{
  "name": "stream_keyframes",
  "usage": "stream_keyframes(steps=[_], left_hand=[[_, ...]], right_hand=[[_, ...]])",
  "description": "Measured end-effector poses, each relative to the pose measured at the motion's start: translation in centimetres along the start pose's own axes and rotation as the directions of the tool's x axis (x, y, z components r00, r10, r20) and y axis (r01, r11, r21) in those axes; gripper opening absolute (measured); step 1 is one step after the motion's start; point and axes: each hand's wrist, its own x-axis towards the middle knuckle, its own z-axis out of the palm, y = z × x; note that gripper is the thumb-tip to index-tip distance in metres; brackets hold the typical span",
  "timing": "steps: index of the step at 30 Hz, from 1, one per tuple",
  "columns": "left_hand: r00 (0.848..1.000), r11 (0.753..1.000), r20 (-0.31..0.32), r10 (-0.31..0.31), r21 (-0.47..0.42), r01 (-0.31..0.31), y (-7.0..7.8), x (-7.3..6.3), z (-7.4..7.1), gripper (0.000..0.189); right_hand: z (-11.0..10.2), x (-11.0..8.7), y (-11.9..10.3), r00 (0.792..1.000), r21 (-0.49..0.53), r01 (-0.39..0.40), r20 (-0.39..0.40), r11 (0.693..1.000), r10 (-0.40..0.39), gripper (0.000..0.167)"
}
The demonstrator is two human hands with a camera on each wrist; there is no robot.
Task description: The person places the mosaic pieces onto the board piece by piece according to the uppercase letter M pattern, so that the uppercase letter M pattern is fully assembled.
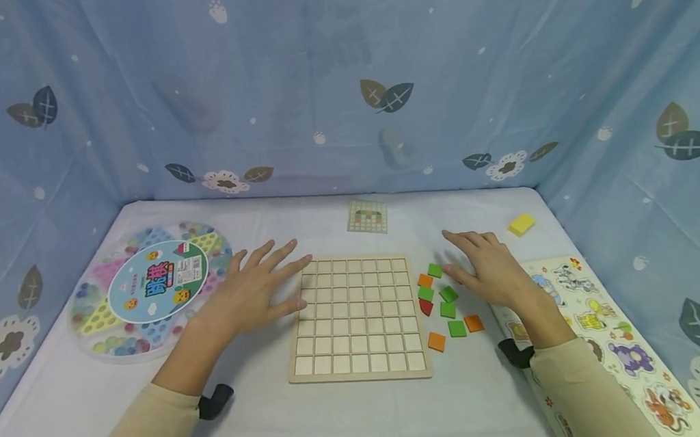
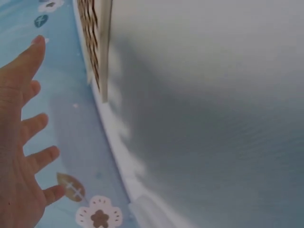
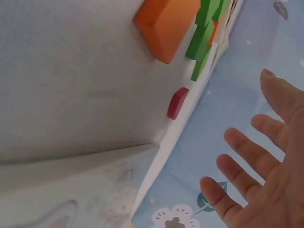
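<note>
Left hand (image 1: 251,291) spread flat beside wooden grid board (image 1: 358,317); right hand (image 1: 490,269) spread over coloured tiles (image 1: 446,303); neither grip holds anything.

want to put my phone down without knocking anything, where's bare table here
Bare table lies along the near edge, below the wooden grid board, and at the back between the pattern card and the yellow block. It is crowded right of the board, where coloured tiles lie by the right hand and animal puzzle.
</note>
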Motion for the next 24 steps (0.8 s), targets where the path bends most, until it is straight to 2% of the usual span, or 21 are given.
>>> stream_keyframes(steps=[12,18,24], left_hand=[[0.999,0.999,0.042,-0.001,-0.036,0.002,-0.3,-0.6,1.1,0.079],[0.997,0.997,0.073,-0.011,-0.081,0.017,-0.5,-0.9,1.5,0.089],[0.990,0.992,0.135,-0.035,-0.116,0.051,-0.8,-1.0,1.8,0.102]], right_hand=[[0.7,-0.3,0.9,0.994,0.087,-0.081,0.078,0.993,0.075,0.066],[0.7,-0.4,1.1,0.987,0.076,-0.133,0.106,0.988,0.124,0.068],[0.7,-0.2,1.2,0.974,0.095,-0.185,0.148,0.978,0.170,0.068]])
